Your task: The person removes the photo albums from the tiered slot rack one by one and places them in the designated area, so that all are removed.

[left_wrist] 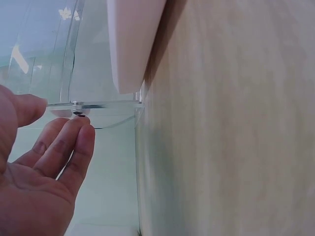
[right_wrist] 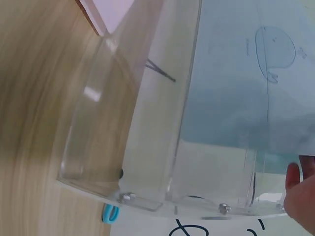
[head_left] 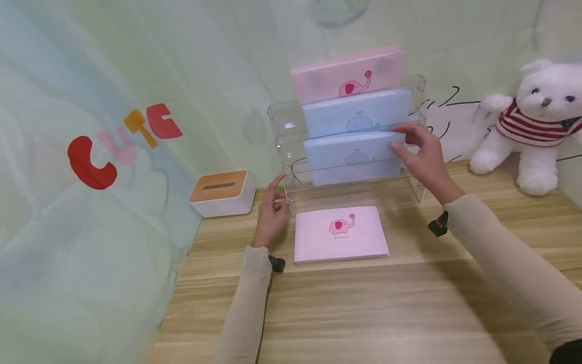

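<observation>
A clear acrylic tiered rack [head_left: 352,188] holds a pink elephant booklet [head_left: 350,71] at the back and a blue whale booklet [head_left: 336,116] in the middle tier. My right hand [head_left: 423,154] pinches the right edge of the front blue whale booklet [head_left: 332,156], which stands in the lower tier; in the right wrist view only part of the hand shows, beside the blue cover [right_wrist: 226,98]. At the rack's left side panel is my left hand [head_left: 273,215], fingertips against the metal fastener in the left wrist view, fingers fairly straight.
Another pink elephant booklet [head_left: 313,242] lies flat on the wooden table [head_left: 364,313] before the rack. A white tissue box [head_left: 223,202] with a wooden top stands left. A white teddy bear [head_left: 536,174] sits at right, near the wall. Something light blue [right_wrist: 111,212] lies beside the rack.
</observation>
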The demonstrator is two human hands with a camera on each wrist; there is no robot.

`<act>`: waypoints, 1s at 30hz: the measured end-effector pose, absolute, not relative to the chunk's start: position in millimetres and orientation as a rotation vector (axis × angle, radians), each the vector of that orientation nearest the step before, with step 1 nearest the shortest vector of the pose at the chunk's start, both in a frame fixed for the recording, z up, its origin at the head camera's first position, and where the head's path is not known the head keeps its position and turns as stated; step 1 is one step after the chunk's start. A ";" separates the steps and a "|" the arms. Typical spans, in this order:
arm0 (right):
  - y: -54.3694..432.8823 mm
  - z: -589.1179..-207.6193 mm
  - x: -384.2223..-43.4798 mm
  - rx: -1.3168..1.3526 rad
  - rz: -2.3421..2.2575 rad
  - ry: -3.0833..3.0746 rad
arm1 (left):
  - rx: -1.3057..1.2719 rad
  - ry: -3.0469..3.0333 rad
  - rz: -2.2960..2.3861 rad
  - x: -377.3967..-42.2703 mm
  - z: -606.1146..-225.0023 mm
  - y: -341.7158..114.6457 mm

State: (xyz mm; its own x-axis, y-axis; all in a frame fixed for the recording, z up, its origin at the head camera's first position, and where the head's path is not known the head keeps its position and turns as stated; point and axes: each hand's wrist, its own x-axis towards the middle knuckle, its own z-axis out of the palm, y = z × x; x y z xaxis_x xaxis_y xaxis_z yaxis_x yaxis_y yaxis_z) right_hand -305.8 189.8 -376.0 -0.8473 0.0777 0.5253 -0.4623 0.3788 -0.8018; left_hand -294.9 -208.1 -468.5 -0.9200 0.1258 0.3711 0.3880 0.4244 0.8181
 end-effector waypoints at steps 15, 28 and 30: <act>186.8 -374.1 -325.1 0.286 1.798 -2.087 | -0.458 -2.427 -1.518 -295.5 -471.4 -210.9; 175.2 -375.3 -326.5 0.059 1.815 -2.006 | -0.438 -2.446 -1.493 -295.2 -469.0 -208.4; 173.4 -373.9 -326.5 0.039 1.832 -1.997 | -0.442 -2.446 -1.488 -294.7 -469.4 -209.1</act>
State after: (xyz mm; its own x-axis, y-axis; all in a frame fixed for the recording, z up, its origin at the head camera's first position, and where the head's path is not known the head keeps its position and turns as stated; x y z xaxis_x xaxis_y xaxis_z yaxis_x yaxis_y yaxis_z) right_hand -326.5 173.4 -373.9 -0.9081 0.2624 0.3263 -0.3025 0.1275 -0.9446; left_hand -294.7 -209.1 -469.4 -0.9242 0.1295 0.3592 0.3785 0.4342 0.8174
